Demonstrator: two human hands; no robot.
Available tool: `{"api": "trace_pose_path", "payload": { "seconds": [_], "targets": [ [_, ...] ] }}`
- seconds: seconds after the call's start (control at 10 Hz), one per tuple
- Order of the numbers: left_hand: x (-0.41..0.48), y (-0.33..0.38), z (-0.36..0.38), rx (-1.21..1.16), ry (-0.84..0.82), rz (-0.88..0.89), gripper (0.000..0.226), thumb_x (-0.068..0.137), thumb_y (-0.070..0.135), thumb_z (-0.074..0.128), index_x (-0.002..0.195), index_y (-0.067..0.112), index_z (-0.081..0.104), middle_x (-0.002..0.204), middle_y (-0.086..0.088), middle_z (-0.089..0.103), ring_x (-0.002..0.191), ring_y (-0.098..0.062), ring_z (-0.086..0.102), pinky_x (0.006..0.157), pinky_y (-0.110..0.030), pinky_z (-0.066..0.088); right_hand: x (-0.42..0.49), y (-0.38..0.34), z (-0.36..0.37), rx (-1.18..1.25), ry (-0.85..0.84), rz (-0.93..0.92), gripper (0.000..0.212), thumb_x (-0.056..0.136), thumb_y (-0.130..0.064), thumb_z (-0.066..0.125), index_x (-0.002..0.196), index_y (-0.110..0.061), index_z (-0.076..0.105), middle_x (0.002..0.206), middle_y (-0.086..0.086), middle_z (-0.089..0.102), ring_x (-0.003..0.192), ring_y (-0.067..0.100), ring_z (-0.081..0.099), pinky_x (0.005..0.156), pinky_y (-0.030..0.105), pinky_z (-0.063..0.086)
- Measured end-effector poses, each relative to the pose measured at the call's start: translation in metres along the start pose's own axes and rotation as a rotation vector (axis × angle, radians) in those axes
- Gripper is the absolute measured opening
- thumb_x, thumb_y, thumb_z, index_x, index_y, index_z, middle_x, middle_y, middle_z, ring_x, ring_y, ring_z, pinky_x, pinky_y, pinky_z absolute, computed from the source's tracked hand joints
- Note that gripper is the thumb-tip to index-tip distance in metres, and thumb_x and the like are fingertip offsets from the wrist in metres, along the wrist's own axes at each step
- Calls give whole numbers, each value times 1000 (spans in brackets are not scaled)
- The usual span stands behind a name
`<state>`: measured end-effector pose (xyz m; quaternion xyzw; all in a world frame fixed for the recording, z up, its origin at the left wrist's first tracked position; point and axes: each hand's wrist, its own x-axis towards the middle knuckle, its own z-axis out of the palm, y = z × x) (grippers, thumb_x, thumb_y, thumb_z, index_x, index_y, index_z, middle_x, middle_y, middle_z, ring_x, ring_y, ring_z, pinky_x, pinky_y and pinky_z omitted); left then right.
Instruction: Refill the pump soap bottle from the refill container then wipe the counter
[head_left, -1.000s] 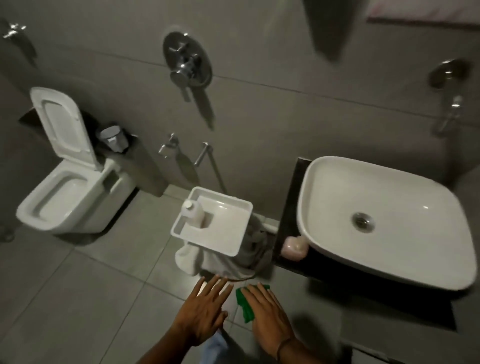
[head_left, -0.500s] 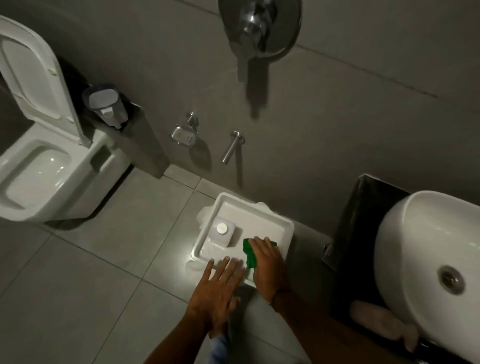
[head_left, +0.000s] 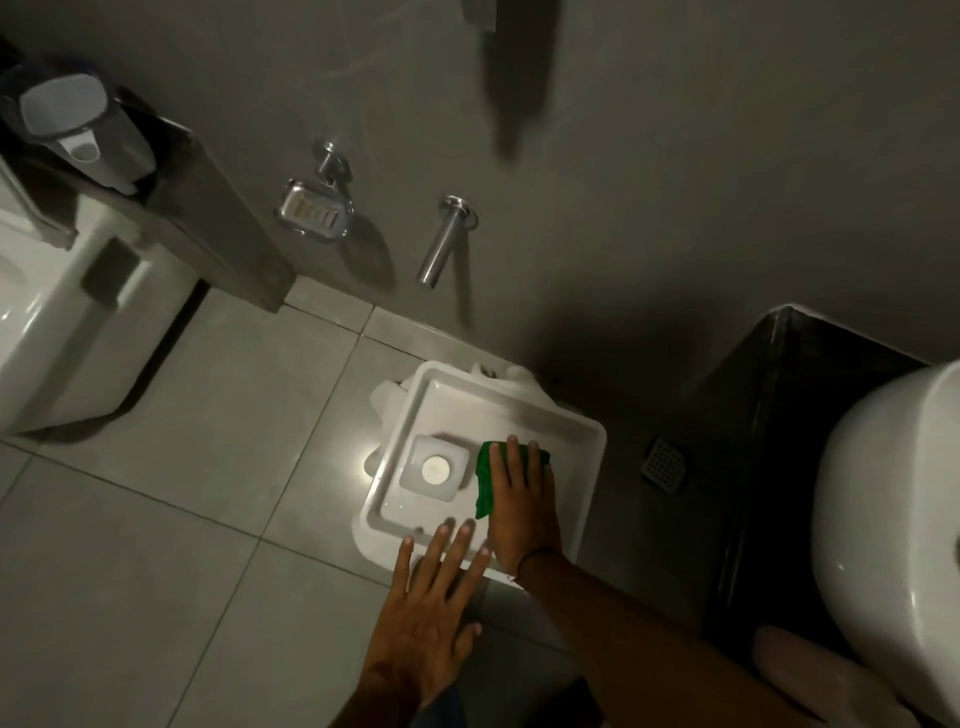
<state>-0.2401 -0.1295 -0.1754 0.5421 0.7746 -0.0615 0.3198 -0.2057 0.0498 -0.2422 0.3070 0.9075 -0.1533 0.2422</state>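
Observation:
A white square tray-like stand top (head_left: 566, 421) sits on the floor near the wall. On it stands a white square bottle with a round cap (head_left: 435, 469), seen from above. My right hand (head_left: 522, 499) presses flat on a green cloth (head_left: 485, 480) inside the tray, just right of the bottle. My left hand (head_left: 434, 608) hovers with fingers spread over the tray's near edge, holding nothing. No pump head shows on the bottle.
A white toilet (head_left: 57, 332) stands at the left with a white jug (head_left: 78, 130) on the ledge behind it. A soap dish (head_left: 311, 210) and a metal spout (head_left: 441, 241) stick out of the wall. A floor drain (head_left: 664, 464), a dark counter (head_left: 810, 415) and a white basin (head_left: 888, 519) lie at right.
The view has dropped and closed in on the tray. My right hand carried the green cloth from above the floor onto the tray beside the bottle; my left hand stayed at the near edge.

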Motion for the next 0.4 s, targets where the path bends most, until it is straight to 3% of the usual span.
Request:
{"api": "trace_pose_path", "payload": {
  "seconds": [0.1, 0.2, 0.3, 0.4],
  "targets": [
    [0, 1, 1, -3, -14, 19, 90, 75, 70, 78, 151, 24, 61, 161, -14, 53, 145, -39, 54, 119, -62, 14, -2, 1, -5, -23, -44, -15, 108, 88, -36, 72, 163, -20, -4, 171, 12, -9, 156, 42, -11, 126, 61, 6],
    [-5, 11, -9, -31, 8, -39, 78, 91, 68, 58, 154, 21, 56, 156, -14, 59, 140, -39, 59, 119, -58, 13, -12, 4, -23, 35, -49, -10, 110, 85, -47, 70, 163, -22, -3, 172, 11, -9, 157, 40, -11, 126, 62, 5],
    [-13, 27, -27, -44, 66, -128, 74, 103, 62, 24, 159, 20, 49, 162, -14, 51, 148, -40, 51, 121, -53, 0, -35, 0, -49, 143, 48, 33, 106, 85, -54, 65, 164, -23, 1, 172, 8, -3, 158, 36, -9, 127, 58, 9],
    [-24, 53, -32, 37, 104, -150, 81, 106, 64, 5, 158, 22, 51, 167, -12, 43, 154, -38, 43, 121, -50, -5, -75, -3, -78, 593, 201, 146, 100, 86, -36, 71, 163, -28, 8, 172, -2, 4, 160, 25, -7, 130, 49, 8]
  ]
}}
